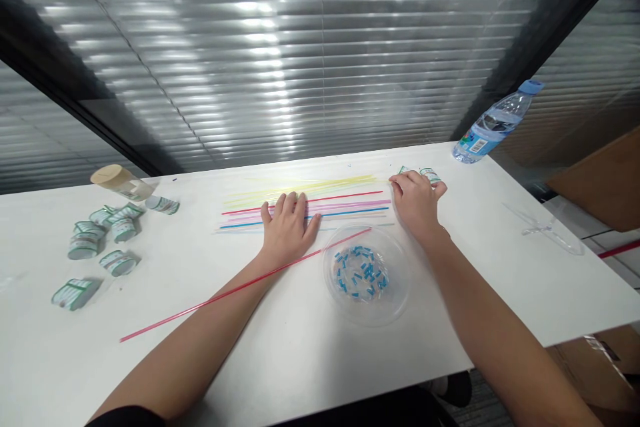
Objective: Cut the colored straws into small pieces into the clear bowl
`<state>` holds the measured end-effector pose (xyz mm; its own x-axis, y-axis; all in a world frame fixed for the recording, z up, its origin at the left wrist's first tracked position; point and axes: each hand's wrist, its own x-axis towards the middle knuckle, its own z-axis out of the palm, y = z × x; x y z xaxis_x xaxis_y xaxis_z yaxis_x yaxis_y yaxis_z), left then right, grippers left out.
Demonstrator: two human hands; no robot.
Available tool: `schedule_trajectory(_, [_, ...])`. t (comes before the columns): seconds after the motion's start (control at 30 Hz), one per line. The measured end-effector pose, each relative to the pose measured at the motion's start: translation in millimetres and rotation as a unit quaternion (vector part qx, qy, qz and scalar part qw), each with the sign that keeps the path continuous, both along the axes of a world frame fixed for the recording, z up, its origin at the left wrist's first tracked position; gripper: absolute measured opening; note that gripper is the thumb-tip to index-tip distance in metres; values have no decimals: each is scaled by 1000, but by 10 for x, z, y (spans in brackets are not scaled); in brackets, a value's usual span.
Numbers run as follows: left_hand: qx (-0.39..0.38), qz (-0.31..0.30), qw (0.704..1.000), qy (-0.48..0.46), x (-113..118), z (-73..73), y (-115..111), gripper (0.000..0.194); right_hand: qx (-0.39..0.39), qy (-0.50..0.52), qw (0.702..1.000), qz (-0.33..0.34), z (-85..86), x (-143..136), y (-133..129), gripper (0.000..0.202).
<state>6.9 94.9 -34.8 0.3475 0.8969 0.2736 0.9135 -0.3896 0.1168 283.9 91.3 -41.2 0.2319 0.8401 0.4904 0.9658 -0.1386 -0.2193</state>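
My left hand (286, 227) lies palm down with its fingers spread over a row of thin coloured plastic sticks (345, 205), yellow, red, pink and blue. A long red stick (165, 320) runs slantwise across my left forearm to the rim of a clear round bowl (367, 315). Inside the bowl are many short blue pieces (369, 271). My right hand (417, 203) is just past the right ends of the sticks, thumb and forefinger pinched together; anything between them is too small to make out. Right behind it lie small white-and-green printed pieces (430, 175), partly hidden.
At the left are several small white-and-green wrapped rolls (117, 263) and a container with a beige lid (113, 177). A water bottle (487, 130) stands at the back right corner. A clear plastic strip (545, 230) lies near the right edge. Window blinds (320, 53) rise behind the white table (280, 360).
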Motion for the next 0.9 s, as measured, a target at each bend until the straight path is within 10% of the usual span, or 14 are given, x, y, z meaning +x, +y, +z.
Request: schedule_trajectory(0.9, [-27, 15, 999, 11, 7, 8, 9, 59, -6, -21, 994, 109, -100, -34, 171, 35])
